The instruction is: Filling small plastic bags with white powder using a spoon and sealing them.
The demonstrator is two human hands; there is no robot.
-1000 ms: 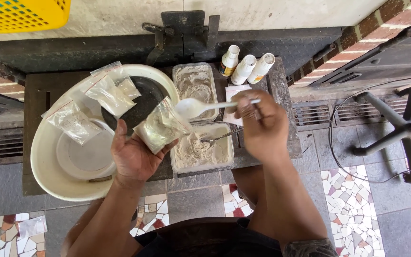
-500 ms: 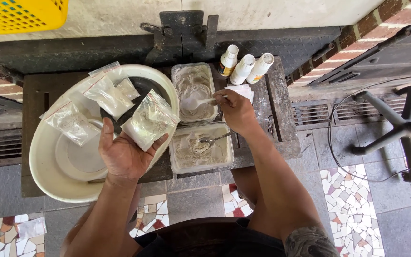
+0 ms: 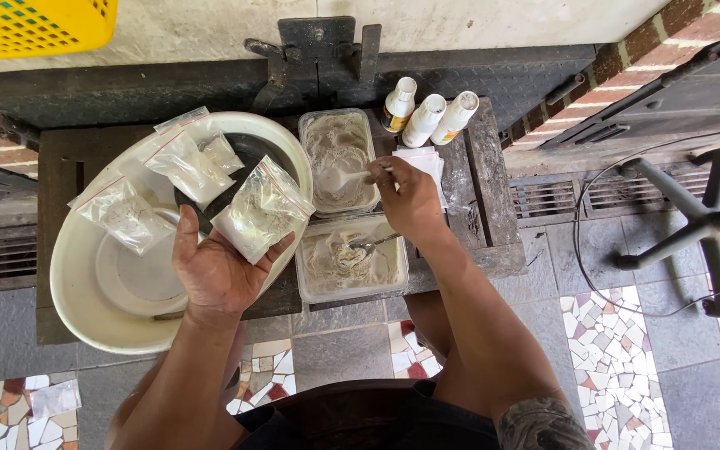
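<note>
Your left hand (image 3: pixel 214 271) lies palm up over the rim of the big white basin (image 3: pixel 85 308), and a small clear bag (image 3: pixel 262 210) of pale powder rests on its fingers, which curl loosely under it. Your right hand (image 3: pixel 410 196) is closed around the handle of a white spoon (image 3: pixel 343 177), whose bowl sits in the powder of the far tub (image 3: pixel 341 158). Just in front of it, the near tub (image 3: pixel 350 258) holds more powder and a metal spoon (image 3: pixel 368 245). More filled bags (image 3: pixel 185 165) lie in the basin. Three white bottles (image 3: pixel 424 119) stand beyond your right hand, all on a dark bench (image 3: pixel 493 208).
</note>
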